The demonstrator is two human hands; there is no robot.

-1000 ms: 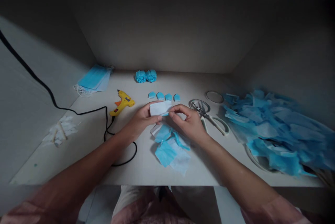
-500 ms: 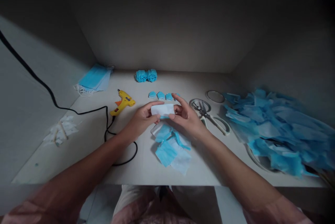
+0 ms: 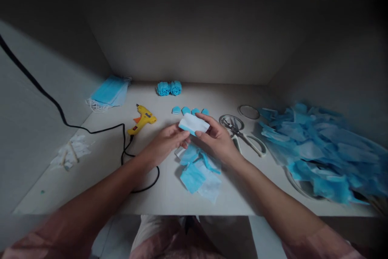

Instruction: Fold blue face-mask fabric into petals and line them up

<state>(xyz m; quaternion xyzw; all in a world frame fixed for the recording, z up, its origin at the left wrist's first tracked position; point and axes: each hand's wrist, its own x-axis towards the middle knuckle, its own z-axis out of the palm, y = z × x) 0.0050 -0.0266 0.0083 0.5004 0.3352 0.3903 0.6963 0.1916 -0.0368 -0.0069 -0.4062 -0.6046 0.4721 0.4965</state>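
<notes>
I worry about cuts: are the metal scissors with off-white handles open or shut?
Open: the metal scissors with off-white handles, near the right hand, show two blades spread apart and handles splayed.

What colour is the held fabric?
The fabric is white, blue along its lower edge; head view.

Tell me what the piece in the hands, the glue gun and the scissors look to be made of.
Held piece: probably thin nonwoven fabric, matte, judging by its dull, softly bent surface. Glue gun: likely smooth hard plastic, from its yellow moulded-looking body. Scissors: apparently metal blades, greyish with slight sheen; pale handles, probably plastic.
</notes>
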